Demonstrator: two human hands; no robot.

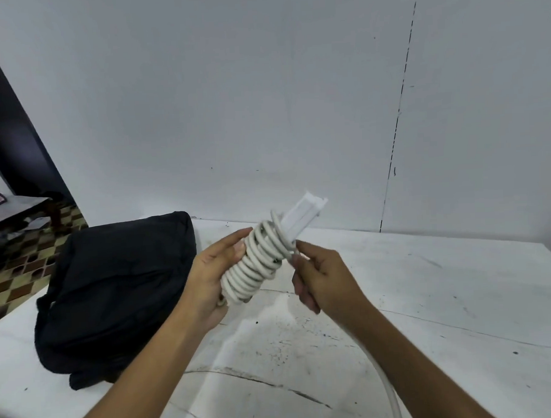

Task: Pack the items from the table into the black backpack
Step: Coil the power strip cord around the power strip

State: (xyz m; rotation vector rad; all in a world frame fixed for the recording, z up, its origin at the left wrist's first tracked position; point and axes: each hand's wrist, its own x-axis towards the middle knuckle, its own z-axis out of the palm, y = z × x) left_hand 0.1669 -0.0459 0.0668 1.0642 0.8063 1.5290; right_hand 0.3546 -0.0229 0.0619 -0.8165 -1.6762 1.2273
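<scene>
far left, beyond the tabletop edge: a patch of checkered floor (33,251) and a low dark side table (12,207), well apart from the work. next, black backpack (113,295) slumped on the white tabletop (429,297), no open mouth visible from here, parked near the hands, probably to shorten the drop-in. then left hand (207,275), grip closed round the wrapped end of a white power strip (303,217), held tilted up and clear of the tabletop, likely so each turn can pass around it. white cord (257,260) coiled tight along the strip, bundled to pack small. right hand (321,276), grip pinching the cord just beside the coil, apparently feeding and tensioning it. rest of the cord trailing down under the right forearm, toward the bottom edge, so winding looks unfinished; nothing seen inside the backpack yet.
</scene>
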